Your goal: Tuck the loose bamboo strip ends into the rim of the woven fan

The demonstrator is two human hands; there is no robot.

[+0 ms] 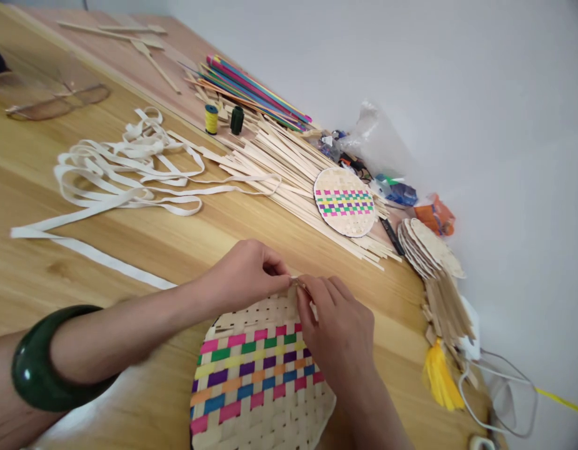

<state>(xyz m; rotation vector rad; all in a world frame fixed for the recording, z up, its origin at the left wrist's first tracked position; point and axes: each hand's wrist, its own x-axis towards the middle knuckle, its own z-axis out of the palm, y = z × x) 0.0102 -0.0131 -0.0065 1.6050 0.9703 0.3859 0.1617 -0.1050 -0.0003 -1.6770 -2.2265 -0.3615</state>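
A rounded woven bamboo fan panel (251,375), with pink, green, yellow, purple, orange and blue strips through its pale weave, lies below my hands. My left hand (251,275) is closed in a pinch at the panel's top edge; a dark green bangle (29,359) circles that wrist. Right beside it, my right hand (338,331) is closed on the same edge, fingertips almost touching the left ones and covering the panel's upper right. White cloth tape (110,259) runs from a loose heap and passes behind my left forearm. Exactly what sits between the fingertips is hidden.
Behind are pale bamboo strips (270,162), coloured strips (255,87), a yellow thread spool (211,119), a dark spool (237,120) and a smaller woven disc (345,219). Stacked fans (424,247) and a yellow tassel (441,375) lie right, glasses (59,103) left.
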